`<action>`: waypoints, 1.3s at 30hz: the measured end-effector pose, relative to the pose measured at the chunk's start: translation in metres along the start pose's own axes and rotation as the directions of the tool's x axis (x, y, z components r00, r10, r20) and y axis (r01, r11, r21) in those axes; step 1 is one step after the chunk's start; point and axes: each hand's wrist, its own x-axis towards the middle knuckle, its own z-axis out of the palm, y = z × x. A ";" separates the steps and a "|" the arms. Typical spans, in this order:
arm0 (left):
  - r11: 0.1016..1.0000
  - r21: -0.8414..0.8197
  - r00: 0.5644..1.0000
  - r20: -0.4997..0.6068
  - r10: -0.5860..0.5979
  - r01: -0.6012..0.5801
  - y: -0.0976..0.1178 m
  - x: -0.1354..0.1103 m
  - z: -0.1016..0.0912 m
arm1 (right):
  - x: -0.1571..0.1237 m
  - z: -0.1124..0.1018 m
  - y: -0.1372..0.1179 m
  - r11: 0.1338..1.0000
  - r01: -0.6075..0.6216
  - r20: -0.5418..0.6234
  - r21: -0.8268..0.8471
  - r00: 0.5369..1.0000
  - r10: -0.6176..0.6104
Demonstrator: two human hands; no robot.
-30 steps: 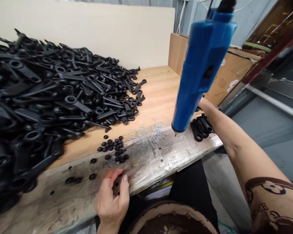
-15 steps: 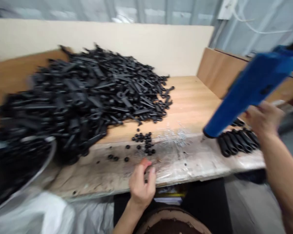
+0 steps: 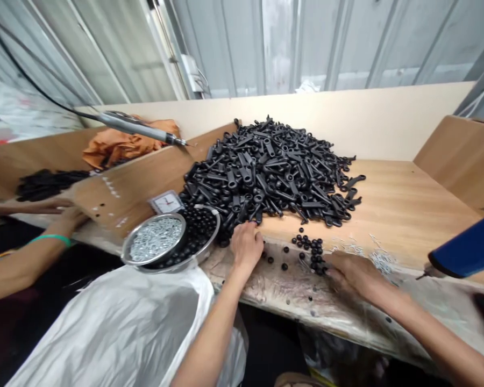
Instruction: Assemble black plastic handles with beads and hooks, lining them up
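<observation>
My left hand [image 3: 247,244] reaches to the near edge of a big heap of black plastic lever parts [image 3: 274,169]; its fingers curl down onto the parts there. My right hand [image 3: 351,271] lies on the taped front strip of the wooden bench [image 3: 403,199], fingertips pinched together at a small cluster of black round beads [image 3: 312,251]. What either hand holds is hidden. A scatter of small metal pins [image 3: 381,260] lies just right of my right hand. A blue power tool [image 3: 468,248] hangs above the bench at the right edge, free of both hands.
A metal bowl of silver rings [image 3: 155,243] sits in a larger bowl of black beads [image 3: 199,228], beside a white plastic bag [image 3: 116,322]. Another person's arms [image 3: 36,252] work at the left. A hanging screwdriver [image 3: 141,128], orange cloth [image 3: 125,142] and small dial [image 3: 166,203] are behind.
The view has swung left. My left hand moved from the bench's front edge up to the heap. My right hand left the stacked parts by the blue tool and came to the beads.
</observation>
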 end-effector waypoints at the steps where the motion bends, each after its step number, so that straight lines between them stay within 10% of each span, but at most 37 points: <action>1: 0.999 0.042 1.000 0.007 -0.022 0.021 -0.007 0.011 0.002 | 0.008 0.002 -0.003 0.999 -0.001 0.028 -0.034 1.000 0.002; 12: 0.999 0.041 0.996 0.086 0.020 -0.023 -0.011 0.042 0.026 | 0.013 0.007 -0.017 0.993 -0.051 0.079 -0.110 0.995 0.060; 21: 0.888 -0.452 0.995 -0.019 -0.103 0.083 -0.009 0.053 0.002 | 0.005 0.016 0.001 0.970 -0.056 -0.083 0.237 0.994 0.078; 24: 0.714 -0.687 0.989 0.044 -0.139 0.131 0.008 0.044 -0.011 | -0.010 0.010 -0.001 0.773 0.034 -0.213 0.634 0.968 0.131; 27: 0.516 -0.836 0.981 0.186 -0.058 0.189 0.037 0.015 -0.021 | -0.032 0.003 -0.015 0.391 0.125 -0.237 0.912 0.938 0.253; 31: 0.268 -0.900 0.907 0.393 0.153 0.345 0.082 -0.045 -0.032 | -0.062 0.002 -0.035 -0.082 0.265 -0.235 0.961 0.933 0.272; 34: 0.039 -0.849 0.802 0.512 0.307 0.527 0.106 -0.085 -0.036 | -0.081 0.007 -0.041 -0.246 0.288 -0.226 0.926 0.941 0.251; 39: 0.265 -0.906 0.839 0.410 0.358 0.330 0.124 -0.122 -0.034 | -0.100 0.016 -0.040 -0.302 0.290 -0.209 0.908 0.939 0.272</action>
